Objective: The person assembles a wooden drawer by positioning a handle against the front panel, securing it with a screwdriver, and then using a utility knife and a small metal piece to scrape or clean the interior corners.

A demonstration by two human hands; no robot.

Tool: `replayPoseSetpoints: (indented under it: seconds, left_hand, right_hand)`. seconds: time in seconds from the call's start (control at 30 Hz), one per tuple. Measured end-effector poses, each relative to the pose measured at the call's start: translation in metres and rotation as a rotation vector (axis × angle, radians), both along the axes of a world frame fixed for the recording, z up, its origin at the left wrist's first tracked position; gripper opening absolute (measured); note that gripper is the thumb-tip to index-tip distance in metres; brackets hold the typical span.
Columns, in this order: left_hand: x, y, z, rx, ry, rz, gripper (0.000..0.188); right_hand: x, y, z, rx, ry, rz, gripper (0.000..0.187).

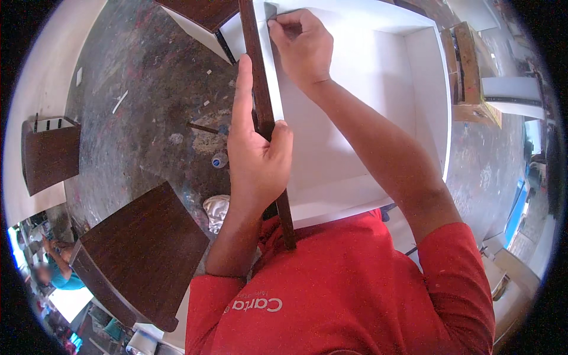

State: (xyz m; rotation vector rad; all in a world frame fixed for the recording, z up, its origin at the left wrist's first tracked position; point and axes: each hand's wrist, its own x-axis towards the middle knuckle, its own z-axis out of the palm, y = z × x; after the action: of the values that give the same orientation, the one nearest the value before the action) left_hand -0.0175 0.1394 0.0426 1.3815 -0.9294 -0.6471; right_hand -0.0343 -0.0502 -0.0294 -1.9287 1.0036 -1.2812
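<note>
A white drawer (349,124) with a dark brown front panel (251,35) is held against my red shirt, its inside facing up. My left hand (260,160) grips the panel's edge, thumb on the inner side and index finger stretched along the outer side. Inside the far left corner of the drawer, my right hand (307,53) is closed in a pinch against the white strip beside the panel. A small grey patch (270,10) shows just beyond those fingertips. What the fingers hold, if anything, is hidden.
Dark brown furniture pieces stand at the lower left (142,254), far left (53,151) and top (207,12). A wooden crate-like frame (467,71) is at right. A plastic bottle (219,160) and white cloth (217,211) lie on the stained floor. Another person (62,269) is at lower left.
</note>
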Motion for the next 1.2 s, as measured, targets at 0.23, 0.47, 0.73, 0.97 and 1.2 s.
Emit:
replayPoseSetpoints:
  seconds: [0.23,0.47,0.73,0.97,1.2]
  left_hand:
    - [0.001,0.001,0.003,0.011,-0.060,0.024,0.086]
    - [0.002,0.002,0.004,0.017,-0.119,0.036,0.085]
    - [0.003,0.000,-0.003,0.021,-0.123,0.041,0.085]
    - [0.002,0.000,0.003,0.029,-0.009,0.021,0.086]
    - [0.000,-0.002,0.006,0.023,-0.047,0.013,0.085]
  right_hand:
    - [-0.003,-0.001,0.002,0.014,0.025,-0.002,0.019]
    - [0.003,0.003,0.006,0.004,0.060,-0.007,0.016]
    - [-0.011,0.000,0.001,-0.160,0.185,0.099,0.017]
    - [-0.026,-0.008,0.000,-0.005,0.144,0.156,0.019]
    - [-0.022,-0.012,0.004,0.024,0.103,0.150,0.021]
